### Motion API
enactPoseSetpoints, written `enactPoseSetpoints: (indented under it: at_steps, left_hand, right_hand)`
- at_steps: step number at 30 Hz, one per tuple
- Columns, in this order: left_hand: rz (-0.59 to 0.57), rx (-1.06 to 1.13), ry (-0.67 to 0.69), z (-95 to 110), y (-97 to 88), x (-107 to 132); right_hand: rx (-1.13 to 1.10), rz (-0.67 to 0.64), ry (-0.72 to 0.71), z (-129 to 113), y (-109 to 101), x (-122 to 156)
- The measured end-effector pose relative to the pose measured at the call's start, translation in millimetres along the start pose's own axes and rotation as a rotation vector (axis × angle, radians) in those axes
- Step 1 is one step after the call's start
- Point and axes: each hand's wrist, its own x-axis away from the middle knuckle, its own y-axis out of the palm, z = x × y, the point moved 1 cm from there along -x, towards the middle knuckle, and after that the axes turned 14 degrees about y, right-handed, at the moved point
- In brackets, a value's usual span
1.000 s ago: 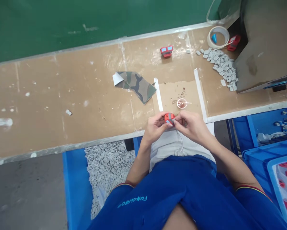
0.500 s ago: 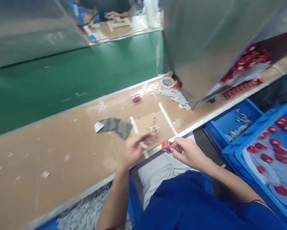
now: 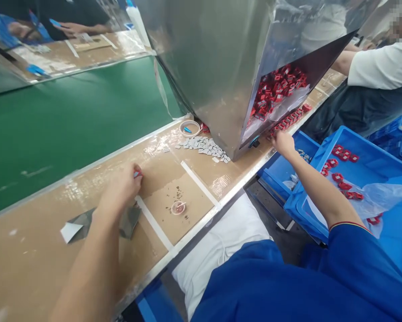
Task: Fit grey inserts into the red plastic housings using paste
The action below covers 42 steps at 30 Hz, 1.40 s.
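My left hand (image 3: pixel 129 185) is closed around a small red block with pale blue-grey faces (image 3: pixel 138 172), just above the brown tabletop; part of the block shows past the fingers. A strip of camouflage-patterned sheet (image 3: pixel 130 221) lies partly behind that forearm. Out to the right, my right hand (image 3: pixel 284 143) has its fingers drawn together at the near end of a row of red pieces (image 3: pixel 292 119). Whether a piece is in those fingers is hidden. Between the hands sits a small round cup (image 3: pixel 178 207) with a thin stick in it.
A metal housing (image 3: pixel 214 67) stands on the table, with a heap of red pieces (image 3: pixel 277 91) inside. Small grey squares (image 3: pixel 205 146) and a tape ring (image 3: pixel 189 129) lie by its base. Blue bins (image 3: pixel 296 203) are at right. Co-workers sit behind and at far right.
The view has turned right. My left hand has moved from near the cup to the red block on the table and closed on it. My right hand has carried its red piece to the row.
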Motion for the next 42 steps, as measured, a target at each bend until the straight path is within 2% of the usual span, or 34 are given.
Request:
enactPoseSetpoints:
  at_steps: [3,6,9,10,12,14,17,19,21,25,30,32,34,38,42]
  left_hand:
    - [0.023,0.026,-0.115,1,-17.6,41]
    - [0.187,0.311,-0.263,6,-23.8,93]
    - [0.345,0.755,-0.35,19,-7.1,141]
    - [0.381,0.89,-0.357,24,3.2,153]
    - [0.428,1.086,-0.336,37,27.7,170]
    - [0.441,1.224,-0.29,48,53.5,178]
    - [0.52,1.343,-0.218,59,83.8,184]
    - [0.529,1.405,-0.177,64,96.0,187]
    - [0.527,1.453,-0.143,65,102.7,191]
    - [0.555,1.462,-0.107,61,108.0,198]
    - [0.482,1.444,-0.091,61,110.5,202]
    - [0.468,1.423,-0.096,63,110.2,203]
    - [0.474,1.39,-0.1,64,110.0,204]
    - [0.487,1.269,-0.088,65,112.3,206]
    - [0.453,1.128,-0.091,66,114.7,208]
  right_hand:
    - [0.0,0.016,0.023,-3,-5,-5]
    - [-0.014,0.052,0.033,-5,-17,11]
    - [-0.149,0.074,-0.08,-15,-26,48]
    - [-0.286,0.049,-0.17,-22,-27,65]
    - [-0.593,-0.083,-0.366,-39,-20,105]
    - [-0.713,-0.232,-0.499,-60,-4,148]
    - [-0.819,-0.485,-0.622,-98,31,208]
    - [-0.879,-0.608,-0.643,-123,49,235]
    - [-0.908,-0.637,-0.66,-143,60,249]
    - [-0.925,-0.555,-0.721,-166,61,253]
    - [-0.985,-0.412,-0.71,-174,61,252]
    - [-1.023,-0.391,-0.674,-174,65,254]
    - [-1.082,-0.44,-0.57,-172,70,255]
    - [-1.185,-0.626,-0.319,-167,78,257]
    - [-1.263,-0.664,-0.261,-164,72,261]
